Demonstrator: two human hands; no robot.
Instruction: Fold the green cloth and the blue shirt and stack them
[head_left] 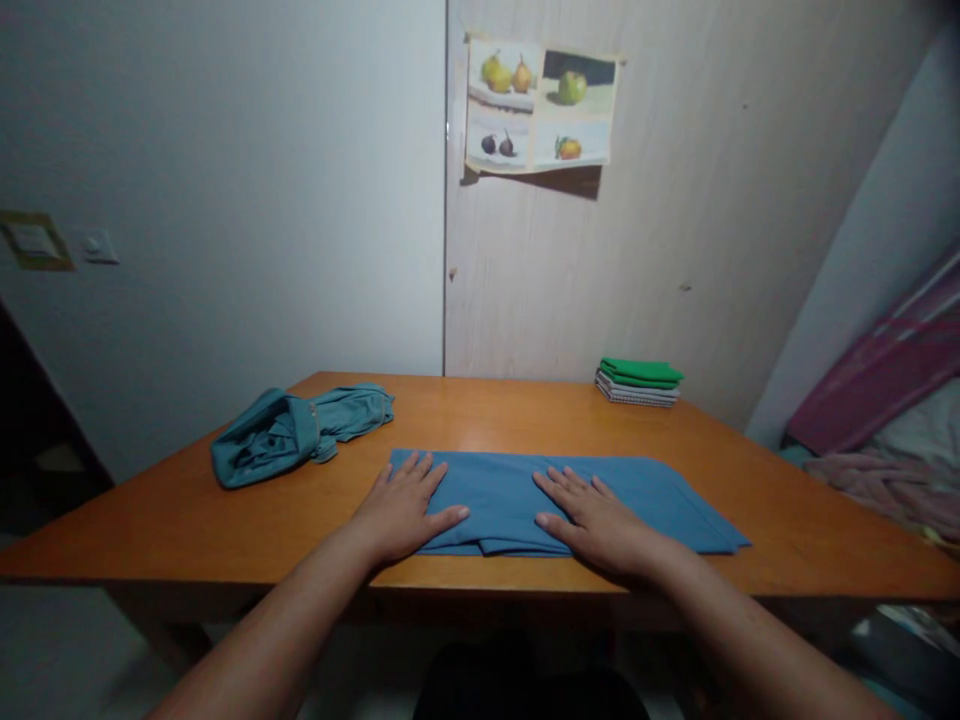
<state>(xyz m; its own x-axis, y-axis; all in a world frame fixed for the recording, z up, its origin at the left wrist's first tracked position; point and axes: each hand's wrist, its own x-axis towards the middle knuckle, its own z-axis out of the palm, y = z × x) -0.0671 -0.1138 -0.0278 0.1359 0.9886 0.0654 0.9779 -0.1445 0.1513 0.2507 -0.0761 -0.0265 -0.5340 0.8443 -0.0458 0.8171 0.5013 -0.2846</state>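
A blue folded garment point(495, 493), perhaps trousers, lies flat along the front of the wooden table, its layers showing at the near edge. My left hand point(405, 507) rests palm down on its left end, fingers spread. Palm down near the middle of the cloth is my right hand point(589, 515), its fingers also stretched out. Neither hand grips anything; both press on the fabric. To the right of my right hand the cloth runs on to a slanted end.
A crumpled teal garment point(292, 430) lies at the table's left. Folded green cloth point(640, 373) sits on checked cloth point(636, 391) at the back right. The wooden table point(187, 530) meets a wall with a fruit print point(540, 105). Bedding point(885, 485) is off to the right.
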